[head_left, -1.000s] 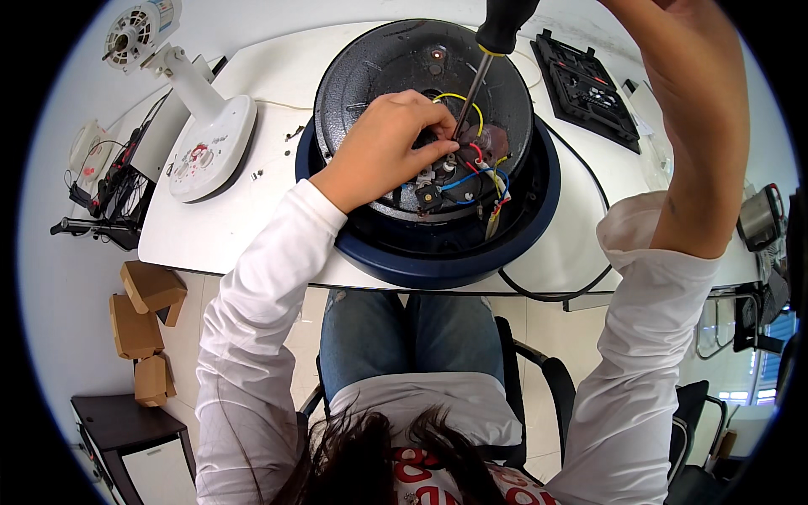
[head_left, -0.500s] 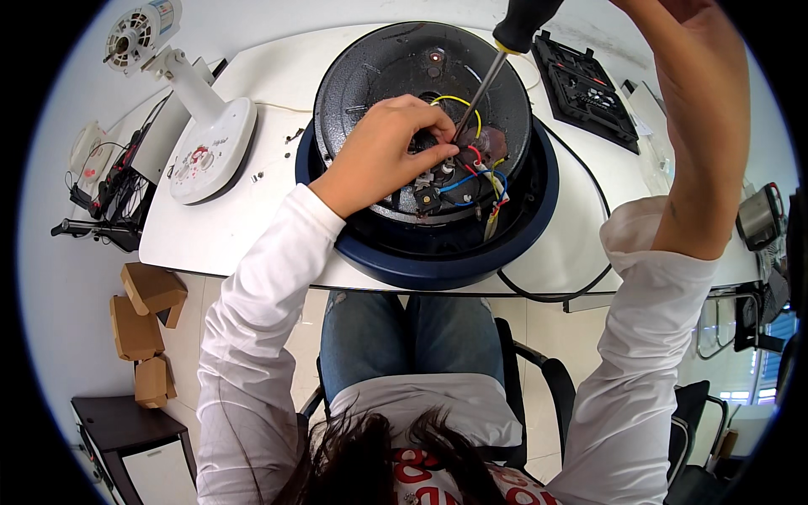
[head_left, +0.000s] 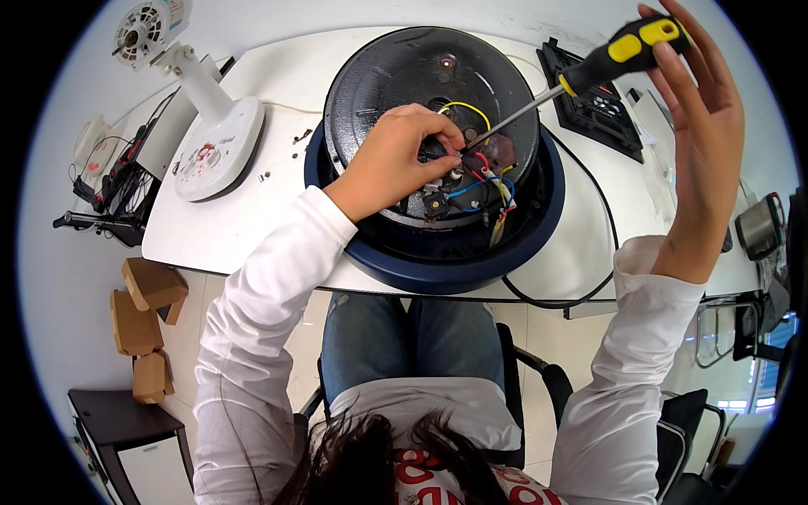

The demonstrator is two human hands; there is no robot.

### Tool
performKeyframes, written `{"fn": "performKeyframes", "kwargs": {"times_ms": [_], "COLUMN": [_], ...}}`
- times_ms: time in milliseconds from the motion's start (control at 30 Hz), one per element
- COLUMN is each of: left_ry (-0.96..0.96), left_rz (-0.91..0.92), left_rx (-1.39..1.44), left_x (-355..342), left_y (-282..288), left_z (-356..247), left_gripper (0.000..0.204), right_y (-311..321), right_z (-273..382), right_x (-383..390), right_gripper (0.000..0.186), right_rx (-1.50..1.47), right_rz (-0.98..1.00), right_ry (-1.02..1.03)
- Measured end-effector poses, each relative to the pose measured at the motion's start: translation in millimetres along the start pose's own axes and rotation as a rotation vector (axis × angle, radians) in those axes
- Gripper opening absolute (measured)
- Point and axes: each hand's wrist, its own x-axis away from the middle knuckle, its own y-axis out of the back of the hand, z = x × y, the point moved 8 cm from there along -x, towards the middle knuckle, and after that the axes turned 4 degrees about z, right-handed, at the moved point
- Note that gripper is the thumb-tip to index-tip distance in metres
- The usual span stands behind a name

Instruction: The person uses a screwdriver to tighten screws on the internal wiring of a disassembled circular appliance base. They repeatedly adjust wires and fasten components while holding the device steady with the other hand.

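Observation:
A round black metal appliance base (head_left: 396, 76), its wiring exposed, rests inside a dark blue ring-shaped housing (head_left: 438, 278) on the table. My left hand (head_left: 394, 156) reaches over it, thumb and fingertips pinched close to the screwdriver's tip; what they hold is too small to make out. In my right hand (head_left: 707, 109) is the black and yellow handle of a screwdriver (head_left: 619, 59), held at its end by the fingers. Its shaft slants down left to the pinched fingertips. Red, blue and yellow wires (head_left: 497, 189) run beside my left fingers.
A white fan stand (head_left: 220, 151) occupies the table's left side, with small loose parts (head_left: 266, 176) near it. An opened black tool case (head_left: 593, 109) lies at the back right. A black cable (head_left: 608, 210) loops around the housing's right side.
My right hand and the screwdriver handle have swung down and to the right, so the shaft leans much flatter. The left hand stays pinched near the tip.

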Motion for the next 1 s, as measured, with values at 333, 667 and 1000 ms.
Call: {"fn": "performKeyframes", "kwargs": {"times_ms": [333, 667, 1000], "left_ry": [0.001, -0.004, 0.034], "left_rz": [-0.001, 0.001, -0.016], "left_rx": [-0.012, -0.022, -0.023], "left_x": [1, 3, 6], "left_y": [-1, -1, 1], "left_z": [0, 0, 0], "left_gripper": [0.016, 0.016, 0.016], "right_y": [15, 4, 35], "right_z": [-25, -14, -32], "right_x": [5, 10, 35], "right_gripper": [0.045, 0.042, 0.028], "right_rx": [-0.035, 0.16, 0.382], "right_rz": [0.097, 0.161, 0.395], "right_ry": [-0.059, -0.055, -0.335]}}
